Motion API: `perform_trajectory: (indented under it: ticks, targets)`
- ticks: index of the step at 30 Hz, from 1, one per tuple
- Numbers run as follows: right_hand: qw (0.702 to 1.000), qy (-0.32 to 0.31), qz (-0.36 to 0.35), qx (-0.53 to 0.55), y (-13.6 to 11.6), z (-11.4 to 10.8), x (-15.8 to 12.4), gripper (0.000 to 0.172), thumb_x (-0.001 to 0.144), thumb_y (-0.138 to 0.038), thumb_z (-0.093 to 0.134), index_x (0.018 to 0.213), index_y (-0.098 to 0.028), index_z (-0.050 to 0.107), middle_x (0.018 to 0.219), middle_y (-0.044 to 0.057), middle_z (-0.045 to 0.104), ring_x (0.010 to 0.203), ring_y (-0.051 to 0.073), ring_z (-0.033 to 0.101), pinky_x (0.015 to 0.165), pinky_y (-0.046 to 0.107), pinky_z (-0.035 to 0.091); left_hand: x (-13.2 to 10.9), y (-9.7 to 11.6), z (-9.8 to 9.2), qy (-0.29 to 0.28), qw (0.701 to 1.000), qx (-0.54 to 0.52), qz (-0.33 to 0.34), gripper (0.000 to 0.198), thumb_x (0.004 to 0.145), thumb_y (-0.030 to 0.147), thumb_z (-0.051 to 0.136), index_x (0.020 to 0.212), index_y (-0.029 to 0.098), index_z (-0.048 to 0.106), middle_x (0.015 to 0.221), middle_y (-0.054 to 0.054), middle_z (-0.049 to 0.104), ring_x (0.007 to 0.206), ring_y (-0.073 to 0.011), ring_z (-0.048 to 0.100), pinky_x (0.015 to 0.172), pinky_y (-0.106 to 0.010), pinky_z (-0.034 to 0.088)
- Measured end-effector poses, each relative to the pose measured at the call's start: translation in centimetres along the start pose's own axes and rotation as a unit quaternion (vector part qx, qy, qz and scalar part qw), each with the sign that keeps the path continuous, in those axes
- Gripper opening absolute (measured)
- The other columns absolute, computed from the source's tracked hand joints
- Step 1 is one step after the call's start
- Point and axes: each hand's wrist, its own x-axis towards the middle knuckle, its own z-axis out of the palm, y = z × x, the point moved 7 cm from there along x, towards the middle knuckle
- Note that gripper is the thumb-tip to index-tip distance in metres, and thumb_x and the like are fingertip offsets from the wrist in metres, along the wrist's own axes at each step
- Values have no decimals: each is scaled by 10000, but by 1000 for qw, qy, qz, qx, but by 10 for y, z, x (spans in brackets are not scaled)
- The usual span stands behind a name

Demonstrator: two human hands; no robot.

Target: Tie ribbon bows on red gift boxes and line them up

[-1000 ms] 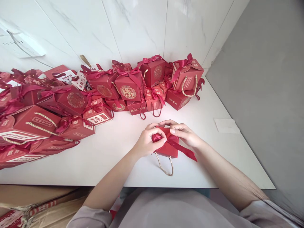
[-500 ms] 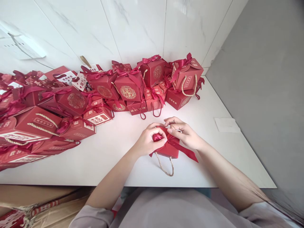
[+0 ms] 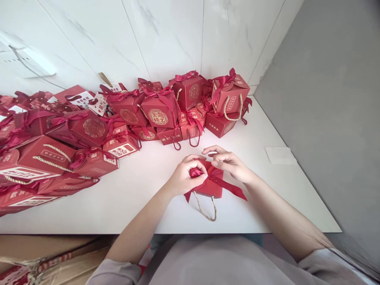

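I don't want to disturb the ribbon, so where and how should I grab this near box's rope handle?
Probably pinch the outer bend of the rope handle, coming from your side: its loop juts from the box toward you, with ribbon tails off to either side.

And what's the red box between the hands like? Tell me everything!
The box looks like red card and sits on the white table. A shiny red ribbon crosses its top, tails sticking out both sides, and a beige rope handle loops out in front. The left hand pinches the ribbon; the right hand is at its top, maybe touching.
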Motion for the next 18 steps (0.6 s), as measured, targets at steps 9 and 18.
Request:
perform_trajectory:
  ticks: [9,18]
  targets:
    - [994,16,-56,-93,-11,-3,1,352,932,-244,595,594,-196,511,1082,57,591,1173,250,543,1036,465,409,1,0,0,0,1000,16,2,20,803,190,657,798,206,668,1234,-72,595,1259,-249,555,1094,-404,426]
    - [959,24,-146,-243,-29,-4,-1,249,872,-147,606,634,-201,557,966,56,602,1099,259,568,928,437,452,1,0,0,-3,1000,23,2,18,800,194,658,802,203,673,1220,-76,589,1252,-253,559,1103,-406,418]
